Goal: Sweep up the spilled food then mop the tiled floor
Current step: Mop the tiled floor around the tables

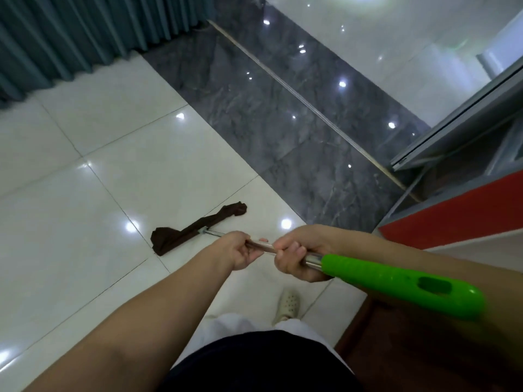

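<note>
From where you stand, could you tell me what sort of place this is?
Probably an indoor room beside a sliding-door threshold: glossy white tiled floor, teal curtain, metal door track.

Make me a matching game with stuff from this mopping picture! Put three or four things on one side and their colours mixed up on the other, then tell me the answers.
Things:
1. mop cloth
2. mop handle end
3. curtain
4. shoe

Colours:
A. teal
B. cream
C. dark brown
D. bright green

Pairs: 1-C, 2-D, 3-A, 4-B.

The left hand and right hand both grip the shiny metal pole, and the brown cloth lies on the white floor tiles.
</note>
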The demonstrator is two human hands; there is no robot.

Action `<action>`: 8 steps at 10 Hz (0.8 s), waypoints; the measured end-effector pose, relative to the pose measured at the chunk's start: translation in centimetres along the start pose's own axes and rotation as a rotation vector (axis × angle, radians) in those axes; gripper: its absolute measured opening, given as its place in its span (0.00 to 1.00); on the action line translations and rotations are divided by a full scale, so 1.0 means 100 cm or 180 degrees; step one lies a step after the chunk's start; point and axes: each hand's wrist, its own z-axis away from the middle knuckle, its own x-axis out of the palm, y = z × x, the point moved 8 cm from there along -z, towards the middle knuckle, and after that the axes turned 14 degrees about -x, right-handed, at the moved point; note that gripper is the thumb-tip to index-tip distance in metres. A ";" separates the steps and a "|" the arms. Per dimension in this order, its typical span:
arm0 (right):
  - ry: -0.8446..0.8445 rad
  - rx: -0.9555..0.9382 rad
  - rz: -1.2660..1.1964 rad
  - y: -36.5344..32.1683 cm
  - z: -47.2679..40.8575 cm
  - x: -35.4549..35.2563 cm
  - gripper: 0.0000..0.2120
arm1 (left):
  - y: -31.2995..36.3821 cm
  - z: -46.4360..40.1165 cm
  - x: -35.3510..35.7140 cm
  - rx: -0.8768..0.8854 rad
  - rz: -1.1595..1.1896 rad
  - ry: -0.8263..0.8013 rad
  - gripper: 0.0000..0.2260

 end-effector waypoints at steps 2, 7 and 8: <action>0.0018 0.0059 0.0848 -0.057 0.005 -0.055 0.12 | 0.001 -0.014 0.049 0.0266 0.0910 0.0074 0.14; -0.0221 0.0531 0.2097 -0.145 -0.016 -0.053 0.13 | 0.038 -0.029 0.068 0.0791 0.2506 -0.0157 0.12; -0.0333 0.0714 0.2347 -0.172 -0.027 -0.034 0.16 | 0.066 -0.030 0.063 0.0907 0.2562 -0.0294 0.12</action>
